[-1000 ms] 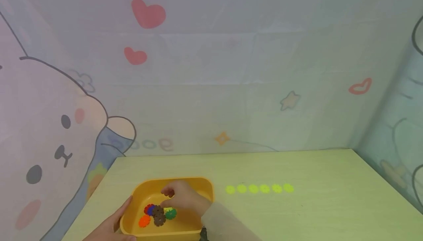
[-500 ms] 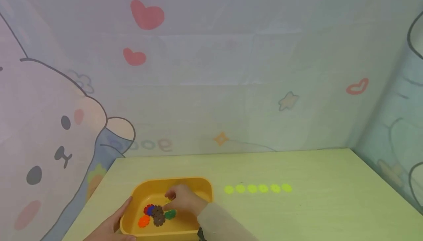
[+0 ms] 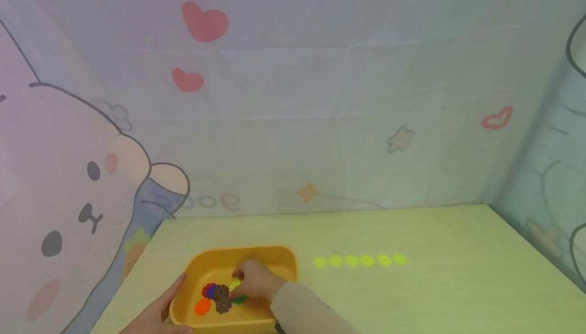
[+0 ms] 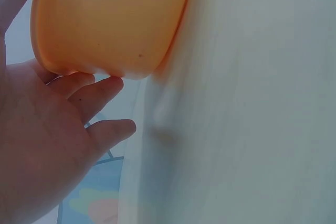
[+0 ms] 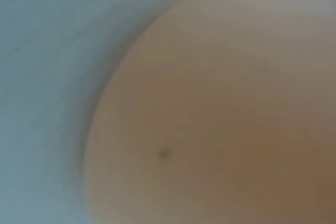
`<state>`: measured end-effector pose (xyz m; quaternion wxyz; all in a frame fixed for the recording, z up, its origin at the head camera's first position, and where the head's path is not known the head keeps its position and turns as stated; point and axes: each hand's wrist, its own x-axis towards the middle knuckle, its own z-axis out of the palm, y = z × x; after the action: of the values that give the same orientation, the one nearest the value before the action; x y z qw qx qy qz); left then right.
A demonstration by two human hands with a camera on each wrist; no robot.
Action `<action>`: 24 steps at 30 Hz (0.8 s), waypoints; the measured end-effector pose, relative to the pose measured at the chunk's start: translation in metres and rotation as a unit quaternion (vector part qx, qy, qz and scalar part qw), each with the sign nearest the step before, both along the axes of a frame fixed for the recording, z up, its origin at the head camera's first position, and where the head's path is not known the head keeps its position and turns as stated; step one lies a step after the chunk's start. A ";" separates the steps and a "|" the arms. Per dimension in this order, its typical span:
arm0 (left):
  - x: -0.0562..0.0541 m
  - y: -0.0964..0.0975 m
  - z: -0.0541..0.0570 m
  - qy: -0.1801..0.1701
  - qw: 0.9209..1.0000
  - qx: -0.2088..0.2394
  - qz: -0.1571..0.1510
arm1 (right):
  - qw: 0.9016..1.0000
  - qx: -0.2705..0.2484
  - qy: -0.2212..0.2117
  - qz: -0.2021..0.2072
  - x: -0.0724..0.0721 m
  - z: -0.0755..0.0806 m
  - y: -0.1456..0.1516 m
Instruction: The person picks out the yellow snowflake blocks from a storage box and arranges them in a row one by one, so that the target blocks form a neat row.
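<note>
My right hand [image 3: 258,279] reaches into a yellow-orange plastic tub [image 3: 183,319], its thumb and fingers closing around a yellow snowflake building disc [image 3: 235,283]. Just below the thumb, a green disc [image 3: 239,300] is partly covered. To the left lie brown discs [image 3: 223,304], a blue disc [image 3: 211,291], a red disc [image 3: 205,289] and an orange disc [image 3: 203,306]. My left hand [image 3: 157,313] grips the tub's left end; in the left wrist view its fingers [image 4: 100,95] lie against the outer wall. The right wrist view is filled by a blurred surface.
On the pale table [image 3: 439,293], right of the tub, several yellow discs [image 3: 352,261] lie flat in a spaced row. Behind the table's far edge hangs a printed cloth backdrop [image 3: 293,146], which also runs along both sides.
My right fingers have come together at the yellow disc and moved slightly toward me. The green disc is now more covered. My left hand stays at the tub's end.
</note>
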<state>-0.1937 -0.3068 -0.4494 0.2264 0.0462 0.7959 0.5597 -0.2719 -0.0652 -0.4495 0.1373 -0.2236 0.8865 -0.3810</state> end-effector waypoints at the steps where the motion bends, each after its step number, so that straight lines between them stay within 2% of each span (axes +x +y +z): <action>1: 0.000 0.000 0.000 -0.003 1.000 0.000 0.004 | 1.000 0.001 0.000 -0.001 0.000 -0.001 -0.001; 6: 0.002 0.002 0.002 -0.018 1.000 0.001 0.020 | 1.000 0.012 -0.001 0.000 0.000 -0.002 -0.002; 13: 0.002 0.004 0.004 -0.017 1.000 0.004 0.026 | 0.999 0.036 0.019 0.007 -0.001 -0.002 0.001; 24: 0.002 0.003 0.003 -0.020 0.999 0.015 0.024 | 0.998 0.050 0.018 0.026 -0.001 -0.001 0.000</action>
<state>-0.1914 -0.3037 -0.4467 0.2284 0.0194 0.7834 0.5776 -0.2729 -0.0654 -0.4508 0.1422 -0.2464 0.9008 -0.3281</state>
